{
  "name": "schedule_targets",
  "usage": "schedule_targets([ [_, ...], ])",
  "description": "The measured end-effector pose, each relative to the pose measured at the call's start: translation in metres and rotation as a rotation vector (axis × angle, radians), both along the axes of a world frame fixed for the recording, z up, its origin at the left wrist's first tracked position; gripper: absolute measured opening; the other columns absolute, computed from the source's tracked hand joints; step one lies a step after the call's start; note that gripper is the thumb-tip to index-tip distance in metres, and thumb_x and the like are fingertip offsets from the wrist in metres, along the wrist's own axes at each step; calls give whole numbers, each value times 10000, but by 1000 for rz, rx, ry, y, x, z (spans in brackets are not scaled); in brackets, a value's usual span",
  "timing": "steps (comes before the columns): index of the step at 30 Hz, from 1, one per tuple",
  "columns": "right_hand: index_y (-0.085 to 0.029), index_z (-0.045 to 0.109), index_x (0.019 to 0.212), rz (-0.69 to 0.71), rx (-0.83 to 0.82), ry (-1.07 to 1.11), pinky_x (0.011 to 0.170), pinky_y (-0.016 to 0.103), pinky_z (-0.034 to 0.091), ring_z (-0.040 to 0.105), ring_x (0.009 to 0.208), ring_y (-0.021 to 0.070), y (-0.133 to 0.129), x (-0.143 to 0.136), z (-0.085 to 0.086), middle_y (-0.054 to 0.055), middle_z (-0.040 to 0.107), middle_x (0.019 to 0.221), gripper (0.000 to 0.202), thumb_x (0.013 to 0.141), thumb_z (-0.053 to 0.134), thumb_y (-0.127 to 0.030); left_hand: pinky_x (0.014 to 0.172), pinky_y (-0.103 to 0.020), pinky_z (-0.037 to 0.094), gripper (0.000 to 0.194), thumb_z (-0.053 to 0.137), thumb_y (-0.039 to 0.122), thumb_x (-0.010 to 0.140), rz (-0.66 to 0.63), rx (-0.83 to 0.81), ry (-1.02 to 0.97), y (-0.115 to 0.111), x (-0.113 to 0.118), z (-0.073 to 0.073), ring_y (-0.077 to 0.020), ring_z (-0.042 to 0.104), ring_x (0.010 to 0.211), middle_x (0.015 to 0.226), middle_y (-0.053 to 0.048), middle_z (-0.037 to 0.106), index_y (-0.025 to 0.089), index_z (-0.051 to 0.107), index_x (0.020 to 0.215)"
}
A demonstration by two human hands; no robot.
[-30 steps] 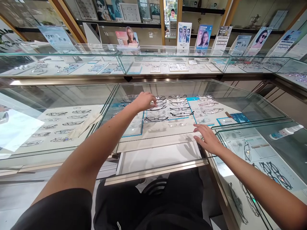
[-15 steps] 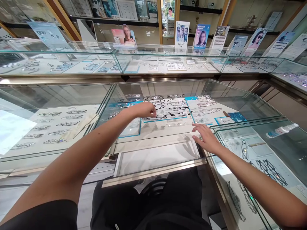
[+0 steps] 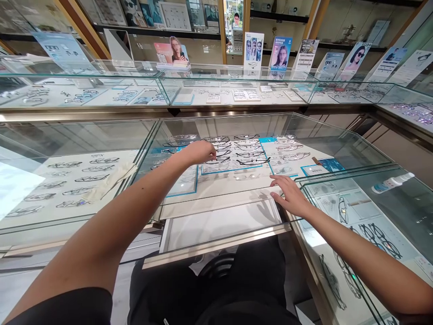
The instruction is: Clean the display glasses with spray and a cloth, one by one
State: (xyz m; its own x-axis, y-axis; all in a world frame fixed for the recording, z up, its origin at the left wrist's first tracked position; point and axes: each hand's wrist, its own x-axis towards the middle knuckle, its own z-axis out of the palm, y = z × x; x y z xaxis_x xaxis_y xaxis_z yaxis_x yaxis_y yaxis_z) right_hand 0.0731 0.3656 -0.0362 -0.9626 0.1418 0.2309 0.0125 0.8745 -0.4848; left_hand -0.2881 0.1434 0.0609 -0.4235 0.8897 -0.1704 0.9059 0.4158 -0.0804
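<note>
Above the rows of eyeglasses (image 3: 253, 161) in the middle glass case (image 3: 216, 192), my left hand (image 3: 202, 152) is closed, its fingers curled downward by the left column of frames. What its fingertips hold, if anything, is too small to make out. My right hand (image 3: 289, 195) rests with spread fingers at the case's right front corner, holding nothing. Blue-edged white trays lie under the glasses. Below the case front is an open white drawer (image 3: 219, 228).
A beige cloth (image 3: 110, 183) lies on the left case. A white bottle (image 3: 392, 183) stands out on the right case, which holds more glasses (image 3: 380, 241). Behind is another glass case with upright advertising cards (image 3: 253, 52).
My left hand has shifted slightly left and up over the glasses. My right hand has stayed nearly in place. The camera view has moved a little.
</note>
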Motion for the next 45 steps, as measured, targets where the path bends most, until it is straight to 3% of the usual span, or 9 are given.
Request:
schedule_targets([
  [2, -265, 645, 1182, -14, -24, 10, 1196, 586, 438, 541, 1452, 358, 1, -1, 3, 123, 631, 1552, 221, 1056, 564, -427, 774, -348, 432, 274, 561, 394, 951, 37, 130, 53, -8, 15, 1, -286, 714, 992, 1072, -99, 810, 223, 775, 970],
  [5, -267, 711, 1047, -25, -41, 24, 1114, 549, 493, 656, 1293, 337, 11, -19, 15, 102, 750, 1371, 226, 1070, 540, -413, 659, -347, 346, 312, 498, 468, 995, 216, 308, 19, -32, 45, -4, -261, 671, 818, 870, -80, 758, 222, 651, 881],
  [9, -258, 787, 995, -32, 89, 123, 1091, 550, 472, 667, 1202, 335, 36, -82, 36, 84, 788, 1272, 229, 1050, 593, -368, 614, -333, 257, 384, 474, 522, 1000, 383, 284, -108, -70, 77, -29, -239, 607, 731, 729, -58, 670, 234, 481, 746],
  [13, -258, 851, 1039, -76, 263, 104, 1082, 551, 434, 590, 1259, 354, 52, -151, 46, 82, 764, 1347, 199, 1024, 657, -302, 620, -328, 222, 415, 423, 524, 1012, 535, 294, -126, -93, 87, -56, -228, 575, 715, 723, -57, 646, 231, 414, 718],
  [17, -276, 873, 1001, -59, 325, 4, 1068, 533, 410, 556, 1278, 351, 56, -185, 47, 71, 757, 1371, 146, 998, 728, -293, 629, -336, 213, 429, 414, 527, 1008, 578, 320, -121, -95, 87, -64, -220, 547, 693, 711, -56, 641, 226, 404, 702],
  [39, -260, 853, 934, 67, 392, -17, 1034, 499, 336, 565, 1177, 315, 80, -223, 39, 47, 816, 1287, 173, 1008, 697, -269, 626, -346, 208, 426, 432, 523, 980, 587, 340, -132, -91, 86, -66, -230, 553, 680, 683, -69, 644, 224, 417, 676],
  [45, -264, 857, 939, 41, 412, -42, 1069, 505, 333, 564, 1225, 321, 73, -223, 47, 56, 802, 1322, 196, 1018, 678, -252, 627, -341, 224, 432, 423, 522, 992, 592, 316, -145, -91, 86, -63, -225, 541, 679, 677, -54, 636, 225, 398, 678],
])
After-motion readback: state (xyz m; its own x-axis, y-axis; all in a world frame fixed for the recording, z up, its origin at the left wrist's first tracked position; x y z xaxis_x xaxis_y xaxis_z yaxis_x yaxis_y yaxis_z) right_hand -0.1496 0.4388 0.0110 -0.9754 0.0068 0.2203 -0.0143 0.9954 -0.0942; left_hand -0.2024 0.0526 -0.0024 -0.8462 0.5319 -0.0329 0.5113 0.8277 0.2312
